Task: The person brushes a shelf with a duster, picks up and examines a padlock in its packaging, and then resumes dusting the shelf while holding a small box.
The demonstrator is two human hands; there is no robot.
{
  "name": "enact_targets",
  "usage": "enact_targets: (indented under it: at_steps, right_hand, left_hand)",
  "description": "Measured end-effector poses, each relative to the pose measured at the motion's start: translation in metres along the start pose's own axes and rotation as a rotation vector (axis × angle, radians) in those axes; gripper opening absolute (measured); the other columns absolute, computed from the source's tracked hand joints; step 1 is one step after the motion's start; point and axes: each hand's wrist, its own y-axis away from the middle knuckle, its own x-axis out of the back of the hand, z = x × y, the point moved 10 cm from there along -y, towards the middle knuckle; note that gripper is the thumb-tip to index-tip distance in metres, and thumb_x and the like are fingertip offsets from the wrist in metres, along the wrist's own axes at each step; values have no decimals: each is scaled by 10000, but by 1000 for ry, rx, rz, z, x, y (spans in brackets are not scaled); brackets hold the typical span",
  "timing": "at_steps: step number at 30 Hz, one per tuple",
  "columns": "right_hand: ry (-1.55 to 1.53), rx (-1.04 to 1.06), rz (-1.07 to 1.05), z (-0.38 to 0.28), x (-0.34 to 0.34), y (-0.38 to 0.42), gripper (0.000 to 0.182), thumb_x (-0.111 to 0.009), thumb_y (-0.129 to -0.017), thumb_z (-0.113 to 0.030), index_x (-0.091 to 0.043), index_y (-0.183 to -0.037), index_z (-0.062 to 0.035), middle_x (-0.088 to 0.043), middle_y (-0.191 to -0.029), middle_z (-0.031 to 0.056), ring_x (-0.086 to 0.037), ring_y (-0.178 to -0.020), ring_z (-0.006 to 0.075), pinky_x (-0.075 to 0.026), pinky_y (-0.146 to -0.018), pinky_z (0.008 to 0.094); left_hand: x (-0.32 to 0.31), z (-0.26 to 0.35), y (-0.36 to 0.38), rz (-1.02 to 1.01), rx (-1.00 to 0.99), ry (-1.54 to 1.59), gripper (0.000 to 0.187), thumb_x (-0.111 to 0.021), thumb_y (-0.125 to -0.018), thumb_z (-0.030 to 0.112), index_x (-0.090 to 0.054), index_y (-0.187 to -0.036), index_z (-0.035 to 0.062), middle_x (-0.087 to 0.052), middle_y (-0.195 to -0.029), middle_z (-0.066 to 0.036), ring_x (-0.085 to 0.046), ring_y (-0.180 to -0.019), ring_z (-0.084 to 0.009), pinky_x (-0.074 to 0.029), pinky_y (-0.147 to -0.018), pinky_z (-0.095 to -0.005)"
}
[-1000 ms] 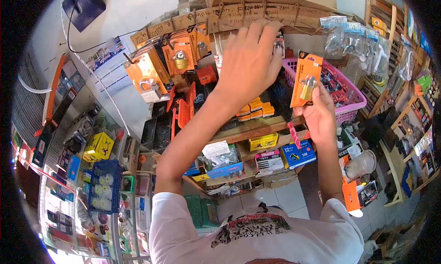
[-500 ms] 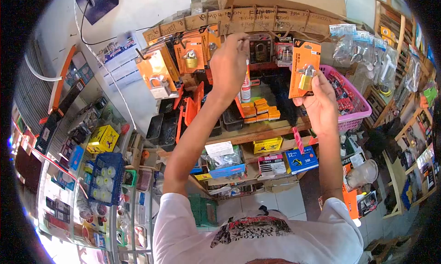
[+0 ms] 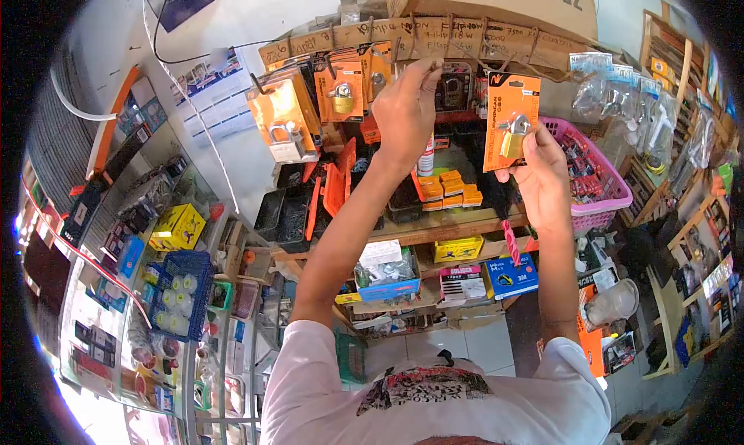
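My right hand (image 3: 536, 166) pinches the lower right edge of an orange padlock card (image 3: 504, 104), upright, with a brass padlock on its front. My left hand (image 3: 407, 112) is raised near the hooks of the wooden rail (image 3: 457, 38), its fingers drawn together at the top; what they hold, if anything, cannot be made out. Left of it hang padlock packs (image 3: 341, 92) and a thicker row of padlock cards (image 3: 283, 127). A dark-backed pack (image 3: 453, 87) hangs just right of my left hand.
Small orange boxes (image 3: 451, 189) and open black trays (image 3: 294, 216) sit on the shelf. A pink basket (image 3: 616, 189) stands at the right, below hanging clear bags (image 3: 593, 92). A large carton (image 3: 496, 3) rests above the rail. Glass shelving with a blue basket (image 3: 182, 290) is at the left.
The view has shifted slightly, so the rack appears further right. My left hand has moved a little relative to the hooks, and the held card has turned slightly.
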Motion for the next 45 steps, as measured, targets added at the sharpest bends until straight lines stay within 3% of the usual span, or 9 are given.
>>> enact_targets:
  at_steps: [11,15,16,19,23,24,34,37,45]
  right_hand:
    - [-3,9,-26,-2,-3,-2,372,-563,-1011,-277,-523,-1286,-29,-641,-1149,65,-606,-921,123,-477,-683,299]
    - [-30,10,-46,4,-18,-8,384,-567,-1009,-282,-518,-1295,-30,-644,-1147,65,-608,-921,125,-477,-679,300]
    - [-37,7,-45,5,-22,-8,388,-569,-1009,-283,-517,-1297,-29,-645,-1146,65,-608,-920,125,-477,-679,301]
    - [-46,16,-84,9,-29,-11,390,-575,-1007,-281,-518,-1297,-27,-648,-1144,69,-609,-913,127,-480,-674,303]
    - [-37,-2,-74,13,-42,-16,376,-583,-1005,-273,-531,-1283,-24,-653,-1127,74,-612,-888,132,-486,-664,303]
    - [-43,5,-90,14,-45,-18,355,-583,-1006,-268,-551,-1259,-21,-664,-1083,70,-612,-848,128,-488,-651,291]
    - [121,-42,-54,16,-86,-29,308,-645,-969,-236,-580,-1150,5,-683,-880,77,-580,-517,99,-451,-465,219]
    - [109,-19,-26,21,-99,-38,321,-659,-964,-262,-578,-1119,7,-680,-818,79,-580,-481,92,-439,-427,207]
    - [25,26,20,29,-113,-56,319,-662,-959,-278,-590,-1062,15,-710,-815,109,-566,-451,101,-421,-422,215]
  left_hand:
    - [67,32,-16,112,-13,-52,437,-713,-883,94,-544,-1273,-9,-579,-1266,-158,-607,-664,-157,-506,-553,-276]
    - [42,-6,-22,-137,6,-195,155,-640,-938,142,-645,-1033,20,-670,-895,-187,-631,-630,-309,-494,-553,-385]
    - [48,-8,-26,-64,-23,-179,132,-636,-947,152,-667,-956,25,-641,-729,-189,-637,-636,-348,-476,-541,-409]
    - [54,-12,-22,45,68,-80,147,-643,-951,167,-667,-944,22,-632,-708,-198,-633,-604,-349,-462,-519,-403]
    - [43,-36,-2,236,269,182,147,-642,-965,145,-678,-963,2,-715,-771,-138,-677,-594,-210,-479,-512,-337]
    - [44,-37,-4,256,265,186,143,-642,-966,129,-679,-969,-9,-740,-815,-105,-671,-611,-143,-485,-525,-301]
    - [42,-49,7,171,152,162,243,-681,-850,29,-645,-1083,-29,-649,-706,-58,-578,-635,-76,-470,-549,-252]
    - [47,-26,5,136,21,329,263,-690,-855,58,-638,-1101,-22,-679,-753,-62,-619,-685,-72,-493,-586,-250]
    - [45,-51,16,154,158,341,264,-732,-827,135,-660,-1043,3,-719,-800,-98,-698,-682,-169,-519,-587,-296]
